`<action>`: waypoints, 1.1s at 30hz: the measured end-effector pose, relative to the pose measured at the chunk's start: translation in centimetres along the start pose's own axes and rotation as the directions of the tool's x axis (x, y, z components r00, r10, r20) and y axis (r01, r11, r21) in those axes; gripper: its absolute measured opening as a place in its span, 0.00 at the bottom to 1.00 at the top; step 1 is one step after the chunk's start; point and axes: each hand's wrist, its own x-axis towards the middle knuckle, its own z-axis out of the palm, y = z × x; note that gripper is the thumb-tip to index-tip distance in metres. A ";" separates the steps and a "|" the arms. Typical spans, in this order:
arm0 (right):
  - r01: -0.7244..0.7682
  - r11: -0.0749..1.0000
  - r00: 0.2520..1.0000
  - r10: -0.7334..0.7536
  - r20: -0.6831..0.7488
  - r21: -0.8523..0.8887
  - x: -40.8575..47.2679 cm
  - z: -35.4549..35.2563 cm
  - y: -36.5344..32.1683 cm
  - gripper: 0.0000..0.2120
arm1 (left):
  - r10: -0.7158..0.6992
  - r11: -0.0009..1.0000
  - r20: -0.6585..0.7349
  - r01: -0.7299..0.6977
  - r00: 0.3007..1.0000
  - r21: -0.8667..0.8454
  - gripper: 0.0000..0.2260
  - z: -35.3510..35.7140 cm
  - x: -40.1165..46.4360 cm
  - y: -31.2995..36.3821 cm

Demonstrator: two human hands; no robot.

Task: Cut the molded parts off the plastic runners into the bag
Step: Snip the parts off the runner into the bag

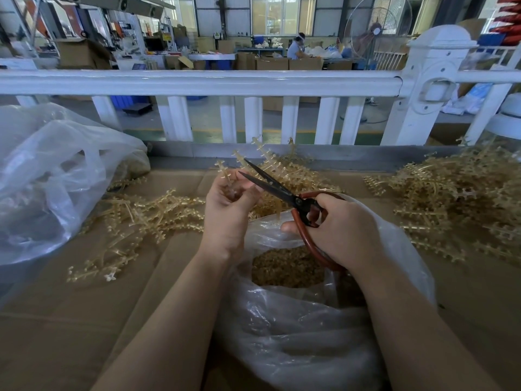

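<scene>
My left hand (229, 206) grips a tan plastic runner (224, 171) whose top sticks up above the fingers. My right hand (342, 231) holds black scissors with red-brown handles (277, 187); the blades are parted and point up-left toward the runner, their tips just beside my left fingers. Below both hands a clear plastic bag (296, 328) stands open, with a heap of small tan cut parts (286, 268) inside it. Part of the scissor handle is hidden by my right palm.
Loose tan runners lie in piles at the left (135, 221), behind the hands (284, 167) and at the right (456, 198) on the cardboard-covered table (70, 320). A large crumpled clear bag (53, 176) sits far left. A white railing (197, 83) bounds the table's far edge.
</scene>
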 end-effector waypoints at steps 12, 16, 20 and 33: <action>0.015 1.000 0.999 -0.014 -0.030 0.022 -0.1 0.4 0.1 0.36 | 0.026 0.999 0.028 -0.027 0.999 0.021 0.10 -0.3 0.1 -0.3; 0.022 1.000 0.999 -0.021 -0.027 0.019 -0.2 0.4 0.1 0.29 | 0.021 1.000 0.037 -0.022 0.999 0.020 0.10 -0.4 0.1 -0.5; 0.031 0.999 0.999 -0.031 -0.023 0.030 -0.2 0.4 0.2 0.30 | 0.020 1.000 0.046 -0.020 0.999 0.018 0.10 -0.5 0.1 -0.5; 0.029 0.999 0.998 -0.027 -0.050 0.028 0.1 0.4 0.5 0.38 | 0.077 0.996 0.057 -0.079 0.995 0.036 0.13 -0.7 0.2 -0.7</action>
